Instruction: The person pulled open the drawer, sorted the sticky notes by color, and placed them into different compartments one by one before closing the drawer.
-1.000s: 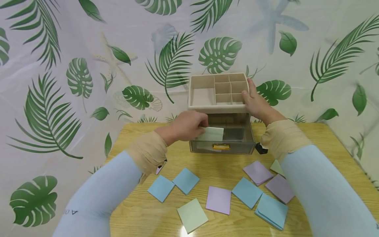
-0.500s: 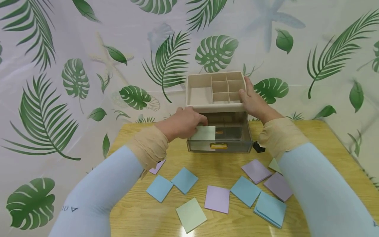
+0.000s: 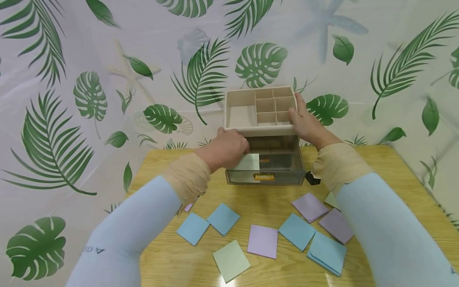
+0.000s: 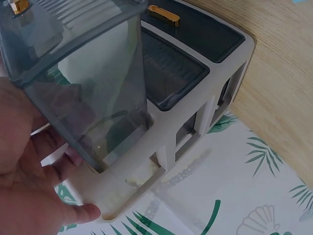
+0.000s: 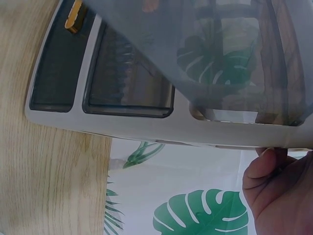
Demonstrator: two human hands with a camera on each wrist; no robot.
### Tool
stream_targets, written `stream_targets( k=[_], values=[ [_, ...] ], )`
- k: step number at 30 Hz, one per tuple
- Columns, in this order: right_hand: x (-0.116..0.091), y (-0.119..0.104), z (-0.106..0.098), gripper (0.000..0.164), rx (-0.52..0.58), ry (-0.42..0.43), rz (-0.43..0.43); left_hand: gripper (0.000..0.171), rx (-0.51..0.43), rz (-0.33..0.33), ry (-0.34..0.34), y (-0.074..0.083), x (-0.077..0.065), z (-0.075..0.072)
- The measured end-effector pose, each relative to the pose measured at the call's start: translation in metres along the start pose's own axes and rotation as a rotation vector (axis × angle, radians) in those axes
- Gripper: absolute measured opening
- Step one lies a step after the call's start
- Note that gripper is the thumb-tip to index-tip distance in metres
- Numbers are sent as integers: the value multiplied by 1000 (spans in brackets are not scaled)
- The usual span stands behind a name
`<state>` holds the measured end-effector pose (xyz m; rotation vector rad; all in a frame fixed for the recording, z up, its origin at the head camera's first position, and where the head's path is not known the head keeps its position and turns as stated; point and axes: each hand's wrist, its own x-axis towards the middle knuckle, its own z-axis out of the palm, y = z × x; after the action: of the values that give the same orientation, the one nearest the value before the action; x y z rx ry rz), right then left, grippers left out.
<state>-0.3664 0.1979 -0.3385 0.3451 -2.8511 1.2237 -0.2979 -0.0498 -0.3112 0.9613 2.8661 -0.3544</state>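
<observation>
A beige desk organizer (image 3: 259, 129) with a divided top tray stands at the back of the table, its smoky clear upper drawer (image 3: 287, 178) pulled out. A pale green sticky note pad (image 3: 252, 162) lies in the drawer's left part. My left hand (image 3: 228, 148) is over that side, fingers reaching down at the pad. In the left wrist view, its thumb (image 4: 85, 213) extends along the organizer's frame, and some fingers show through the drawer wall. My right hand (image 3: 307, 122) grips the organizer's upper right side, thumb at the tray rim. In the right wrist view, its fingers are partly hidden.
Blue pads (image 3: 223, 219), purple pads (image 3: 263, 241) and a light green pad (image 3: 231, 261) lie across the wooden table (image 3: 201, 267). A small black object (image 3: 313, 178) sits right of the drawer. A leaf-print sheet (image 3: 143, 59) hangs behind.
My left hand has carried the pale green pad leftward within the drawer, and its thumb has spread away toward the organizer's side. My right hand stays on the organizer. The head view has shifted slightly.
</observation>
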Motion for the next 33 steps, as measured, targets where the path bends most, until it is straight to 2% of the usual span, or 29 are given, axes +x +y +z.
stream_targets(
  k=[5, 9, 12, 16, 22, 27, 30, 33],
  values=[
    [-1, -2, 1, 58, -3, -1, 1, 23, 40, 7, 25, 1, 0, 5],
    [0, -1, 2, 58, -7, -4, 2, 24, 33, 20, 63, 0, -5, 7],
    [1, -1, 3, 58, -11, -9, 7, 22, 18, 34, 147, -1, -12, 4],
    [0, -2, 3, 57, -8, -6, 2, 19, -26, 89, 322, -2, -26, -2],
    [-1, -4, 2, 58, -9, -1, 2, 12, -193, 238, 591, -1, -51, -11],
    [-2, -3, 0, 58, -11, 5, 4, 10, -280, 272, 719, 8, -81, -4],
    [-2, -2, 0, 58, -11, 4, 5, 14, -312, 285, 754, 16, -101, 7],
    [-1, -1, 0, 57, -15, 7, 10, 14, -313, 276, 714, 24, -117, 23]
  ],
)
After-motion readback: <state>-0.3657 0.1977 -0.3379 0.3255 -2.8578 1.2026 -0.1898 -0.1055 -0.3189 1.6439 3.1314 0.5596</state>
